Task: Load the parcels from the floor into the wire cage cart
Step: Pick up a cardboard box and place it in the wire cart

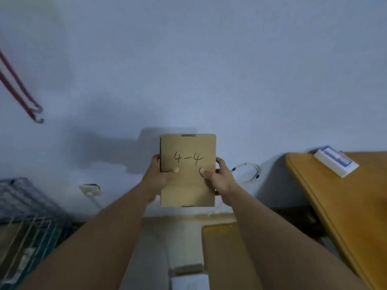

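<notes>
Parcel (188, 185), a flat cardboard box marked "4-4", held clear of the floor in front of the wall (188, 59), marked face toward the camera. The left hand (159, 174) and right hand (221, 178) each pinch one long side edge, thumb flat on the front and fingers curled round behind; nothing supports the parcel from below. The cart (25, 206) stands well apart to the person's left, low down, only part of its wire side showing, so the parcel is not yet loaded. Likely hazards: the hold acts mainly through the side edges, so if one hand lets go on the way over, the parcel could pivot and slip from the other. A swing to the left could catch a corner of the parcel on the cart's top rim or wire side, since the opening is out of view. Two red straps (21, 91) with hooks hang above the cart and could snag a raised parcel. The table (335, 206), with a white box (335, 162) near its far edge, stands to the right and could be knocked in turning.
</notes>
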`<act>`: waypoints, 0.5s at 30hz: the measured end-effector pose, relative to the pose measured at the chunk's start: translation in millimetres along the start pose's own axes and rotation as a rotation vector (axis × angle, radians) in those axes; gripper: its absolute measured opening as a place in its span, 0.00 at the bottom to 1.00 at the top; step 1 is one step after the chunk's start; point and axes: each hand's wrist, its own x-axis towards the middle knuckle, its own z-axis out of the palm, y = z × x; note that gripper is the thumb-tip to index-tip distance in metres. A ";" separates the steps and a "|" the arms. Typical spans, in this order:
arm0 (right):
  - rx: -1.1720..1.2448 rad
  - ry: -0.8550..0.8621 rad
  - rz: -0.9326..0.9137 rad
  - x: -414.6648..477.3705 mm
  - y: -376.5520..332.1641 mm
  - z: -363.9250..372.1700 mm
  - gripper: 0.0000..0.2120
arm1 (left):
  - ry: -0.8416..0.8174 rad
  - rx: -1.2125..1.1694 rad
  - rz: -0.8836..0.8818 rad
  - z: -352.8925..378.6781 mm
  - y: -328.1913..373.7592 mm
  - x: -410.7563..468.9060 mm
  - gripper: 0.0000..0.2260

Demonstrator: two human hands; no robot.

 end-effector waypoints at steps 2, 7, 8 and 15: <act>0.012 0.004 -0.107 -27.1 -76.8 -6.1 0.30 | 0.007 -0.030 0.090 -14.7 80.1 -20.6 0.29; -0.012 -0.003 -0.364 -102.0 -250.4 -15.9 0.28 | 0.098 -0.040 0.320 -46.7 253.4 -81.9 0.30; -0.015 -0.004 -0.412 -116.6 -281.6 -15.8 0.28 | 0.119 -0.044 0.364 -53.9 284.4 -96.3 0.30; 0.002 -0.100 -0.643 -203.9 -448.4 15.7 0.26 | 0.266 -0.006 0.553 -127.7 443.3 -190.2 0.27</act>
